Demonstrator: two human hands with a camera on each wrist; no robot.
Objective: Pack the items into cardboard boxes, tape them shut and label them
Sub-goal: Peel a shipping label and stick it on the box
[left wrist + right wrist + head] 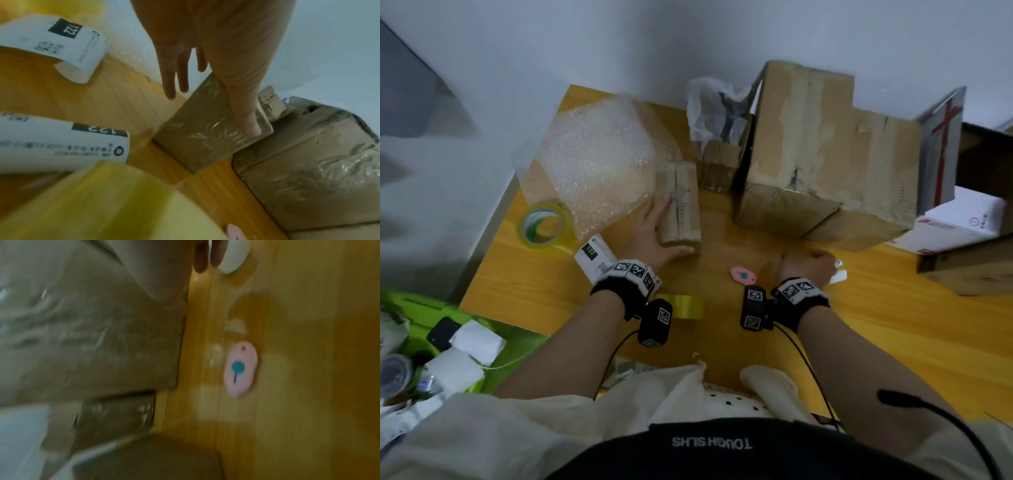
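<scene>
A small taped cardboard box [681, 205] [205, 133] lies on the yellow wooden table [893, 342]. My left hand [666, 229] [211, 112] rests against it, fingers straight along its left side and the thumb across its near end. My right hand [815, 265] is curled by the near corner of the large cardboard box [825, 154] [82, 337]. It holds a small white piece [838, 275] [234, 257]; what it is cannot be told. A pink cutter [743, 275] [240, 369] lies between my wrists.
Bubble wrap [599, 161] and a green-and-white tape roll [544, 222] lie at the left. A white label roll [594, 257] [72, 48] and a yellow tape roll [685, 305] [102, 203] sit by my left wrist. An open box with a plastic bag [719, 164] stands behind.
</scene>
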